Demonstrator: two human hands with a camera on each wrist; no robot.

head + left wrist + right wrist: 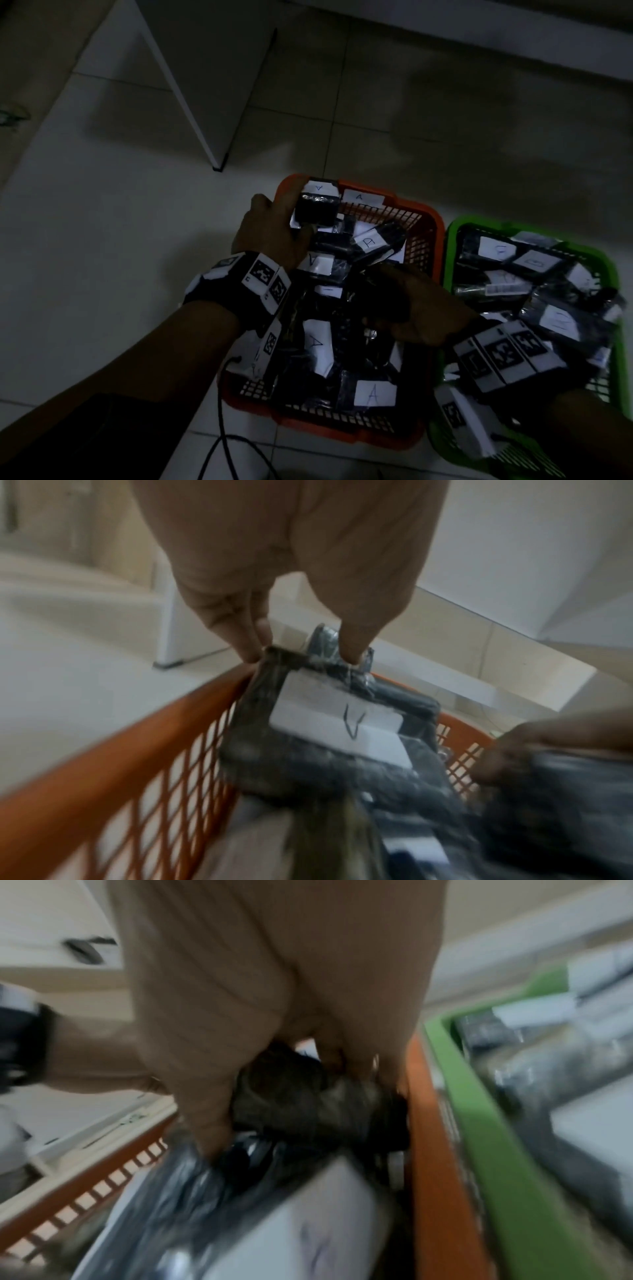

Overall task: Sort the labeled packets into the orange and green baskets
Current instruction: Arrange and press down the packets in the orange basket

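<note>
The orange basket [426, 214] holds several black packets with white "A" labels. My left hand [274, 233] pinches one such "A" packet [317, 205] by its end over the basket's far left corner; in the left wrist view the fingertips [253, 650] hold the packet [308, 764] above the orange basket's rim [120, 750]. My right hand [421, 308] reaches into the middle of the orange basket, its fingers curled round a black packet [325, 1110] whose label is hidden. The green basket [455, 233] beside it on the right holds several labelled packets.
Both baskets stand side by side on a pale tiled floor. A white table leg [191, 102] stands behind the orange basket to the left. A black cable [222, 428] trails from my left wrist at the near side. The scene is dim.
</note>
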